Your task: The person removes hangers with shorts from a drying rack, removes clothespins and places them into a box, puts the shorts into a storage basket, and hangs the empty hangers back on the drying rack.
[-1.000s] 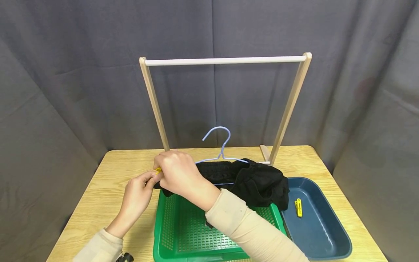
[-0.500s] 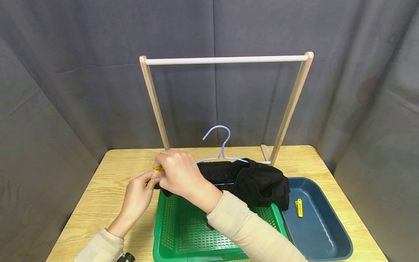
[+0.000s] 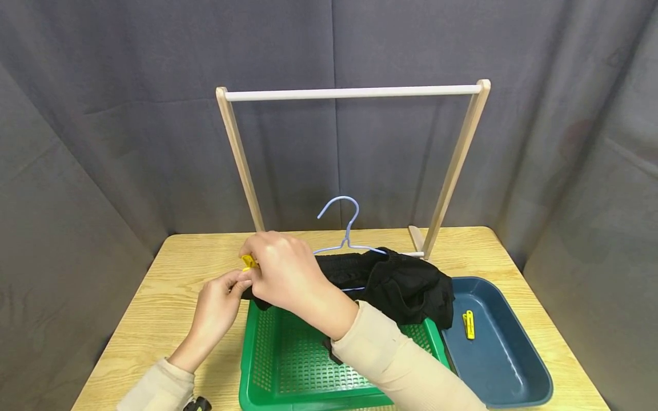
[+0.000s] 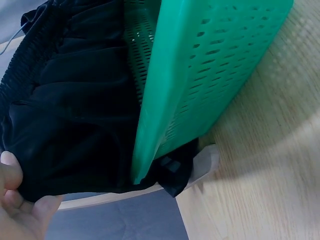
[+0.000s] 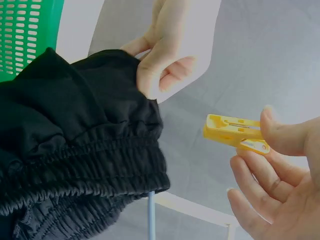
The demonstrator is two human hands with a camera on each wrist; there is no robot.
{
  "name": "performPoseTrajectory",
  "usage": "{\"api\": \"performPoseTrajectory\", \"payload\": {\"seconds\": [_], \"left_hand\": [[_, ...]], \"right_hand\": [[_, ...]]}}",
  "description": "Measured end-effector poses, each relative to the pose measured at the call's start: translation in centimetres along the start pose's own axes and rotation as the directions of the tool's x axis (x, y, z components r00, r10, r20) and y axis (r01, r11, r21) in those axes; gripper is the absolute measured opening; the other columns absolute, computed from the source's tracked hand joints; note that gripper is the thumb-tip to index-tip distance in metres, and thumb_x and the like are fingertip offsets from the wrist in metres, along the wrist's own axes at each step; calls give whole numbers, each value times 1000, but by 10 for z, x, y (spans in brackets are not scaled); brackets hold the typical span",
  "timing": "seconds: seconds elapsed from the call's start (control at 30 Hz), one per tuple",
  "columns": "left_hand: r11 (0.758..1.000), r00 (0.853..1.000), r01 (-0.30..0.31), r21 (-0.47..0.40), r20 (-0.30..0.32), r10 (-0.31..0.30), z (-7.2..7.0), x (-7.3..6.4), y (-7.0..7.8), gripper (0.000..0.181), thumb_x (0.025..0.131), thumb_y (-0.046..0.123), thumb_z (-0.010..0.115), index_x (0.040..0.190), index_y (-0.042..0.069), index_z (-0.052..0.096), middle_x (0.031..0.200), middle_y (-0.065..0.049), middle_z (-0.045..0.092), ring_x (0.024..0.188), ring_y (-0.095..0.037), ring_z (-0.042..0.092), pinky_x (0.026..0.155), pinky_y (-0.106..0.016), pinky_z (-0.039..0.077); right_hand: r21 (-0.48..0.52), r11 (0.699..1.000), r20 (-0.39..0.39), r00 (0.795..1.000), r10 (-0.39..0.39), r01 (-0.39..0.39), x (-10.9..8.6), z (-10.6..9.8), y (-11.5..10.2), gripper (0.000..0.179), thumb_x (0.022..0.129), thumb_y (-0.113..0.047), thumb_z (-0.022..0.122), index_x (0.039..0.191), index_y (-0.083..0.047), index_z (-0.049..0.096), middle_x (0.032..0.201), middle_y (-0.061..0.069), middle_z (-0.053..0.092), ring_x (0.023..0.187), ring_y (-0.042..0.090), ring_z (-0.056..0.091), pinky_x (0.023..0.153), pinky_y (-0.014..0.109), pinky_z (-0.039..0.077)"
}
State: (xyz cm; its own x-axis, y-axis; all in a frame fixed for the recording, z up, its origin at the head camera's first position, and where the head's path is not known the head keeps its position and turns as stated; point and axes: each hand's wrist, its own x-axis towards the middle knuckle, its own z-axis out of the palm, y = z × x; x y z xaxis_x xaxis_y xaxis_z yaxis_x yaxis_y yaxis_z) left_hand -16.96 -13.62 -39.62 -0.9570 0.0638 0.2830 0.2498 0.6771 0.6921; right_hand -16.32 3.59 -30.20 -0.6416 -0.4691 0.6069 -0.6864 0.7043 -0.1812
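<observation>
Black elastic-waisted shorts lie around a light-blue hanger, whose hook points up. My left hand pinches the shorts' left end; in the left wrist view its thumb and fingertips grip the cloth edge. Between the thumb and fingers of my right hand is a yellow clothespin. In the right wrist view that clothespin is apart from the waistband, its jaw end facing the cloth. The right hand and forearm hide part of the shorts and the hanger's left arm in the head view.
Beneath the shorts stands a green perforated basket. To its right, a blue tray holds another yellow clothespin. Behind rises a wooden rack with a white top bar. Grey curtains surround the wooden table.
The right hand has turned and shifted slightly, and more of its yellow clothespin now shows. The left hand keeps its pinch on the shorts with almost no movement.
</observation>
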Motion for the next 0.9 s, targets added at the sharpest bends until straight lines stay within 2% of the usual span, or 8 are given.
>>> {"api": "performPoseTrajectory", "payload": {"seconds": [0.07, 0.1, 0.2, 0.3, 0.43, 0.7, 0.9], "left_hand": [[1000, 1000, 17, -4, 6, -17, 0, 0, 0, 15, 99, 14, 61, 103, 5, 74, 77, -8, 63, 55, -14, 39, 56, -27, 37], [1000, 1000, 21, -4, 6, -21, 0, 0, 0, 15, 99, 14, 61, 102, 5, 74, 77, -8, 64, 55, -14, 39, 56, -27, 38], [1000, 1000, 16, -8, 4, -16, 1, 0, -1, 17, 99, 13, 61, 107, 4, 74, 90, -11, 71, 64, -16, 54, 62, -29, 46], [1000, 1000, 10, -15, 2, -9, 2, 1, 0, 18, 98, 12, 62, 108, 4, 74, 106, -12, 73, 87, -21, 65, 74, -37, 51], [999, 1000, 25, -28, 2, -25, 2, 0, -1, 17, 98, 14, 62, 106, 4, 74, 105, -13, 73, 96, -27, 68, 79, -43, 52], [999, 999, 39, -18, -8, -39, 1, -1, -3, 17, 98, 14, 63, 108, 5, 74, 108, -13, 72, 105, -31, 66, 86, -49, 51], [999, 999, 44, -16, -12, -44, 0, -2, -4, 19, 98, 14, 63, 109, 4, 74, 110, -14, 72, 108, -32, 65, 88, -49, 51]], "right_hand": [[8, 1000, -13, 1000, -17, 17, -3, -4, -2, 23, 73, -1, 72, 91, -15, 71, 82, -8, 66, 75, 10, 61, 60, 24, 49], [11, 1000, -21, 1000, -23, 24, -5, -6, -2, 23, 73, -1, 72, 91, -15, 71, 81, -8, 65, 75, 10, 61, 60, 24, 48], [23, 999, -40, 999, -23, 24, -12, -12, -2, 21, 74, -5, 77, 91, -14, 69, 80, -8, 63, 74, 10, 58, 62, 24, 48], [36, 999, -51, 999, -10, 12, -22, -18, 2, 25, 74, -15, 86, 92, -14, 69, 80, -7, 62, 73, 10, 57, 62, 25, 48], [53, 999, -72, 997, 6, -2, -35, -24, 10, 34, 72, -25, 89, 97, -13, 69, 86, -7, 65, 75, 10, 61, 64, 28, 51], [47, 999, -117, 993, 1, 5, -55, -39, 25, 36, 75, -20, 88, 104, -11, 71, 91, -4, 68, 74, 12, 62, 64, 30, 51], [23, 1000, -120, 993, 16, -13, -67, -46, 36, 39, 76, -20, 88, 110, -10, 71, 100, -3, 71, 84, 15, 66, 71, 33, 54]]}}
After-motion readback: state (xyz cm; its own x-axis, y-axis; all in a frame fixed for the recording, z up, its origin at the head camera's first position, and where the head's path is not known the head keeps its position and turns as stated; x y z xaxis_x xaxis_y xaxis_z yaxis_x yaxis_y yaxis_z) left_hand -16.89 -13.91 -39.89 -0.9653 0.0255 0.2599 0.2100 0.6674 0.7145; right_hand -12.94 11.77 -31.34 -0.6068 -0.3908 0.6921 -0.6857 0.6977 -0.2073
